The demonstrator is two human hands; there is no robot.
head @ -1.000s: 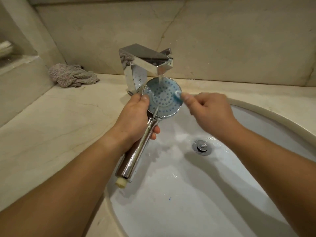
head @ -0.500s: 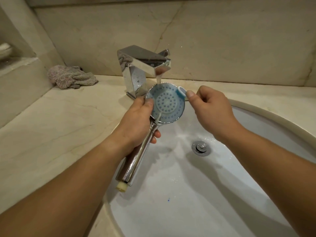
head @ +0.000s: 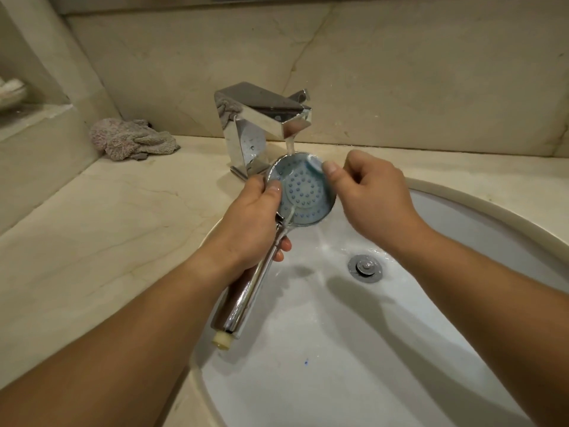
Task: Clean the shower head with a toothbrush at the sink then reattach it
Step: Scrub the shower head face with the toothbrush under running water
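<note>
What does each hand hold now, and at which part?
The left hand grips the shower head where handle meets head. The right hand pinches the toothbrush just behind its head; its handle is hidden.

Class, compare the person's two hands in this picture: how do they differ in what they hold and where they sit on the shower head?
The left hand grips the shower head at the neck, thumb on the face's left rim; the right hand pinches the toothbrush, whose head lies on the face's upper right. The left hand sits lower, nearer the sink's edge; the right hand is higher, over the basin. Both are bare and curled round something.
</note>
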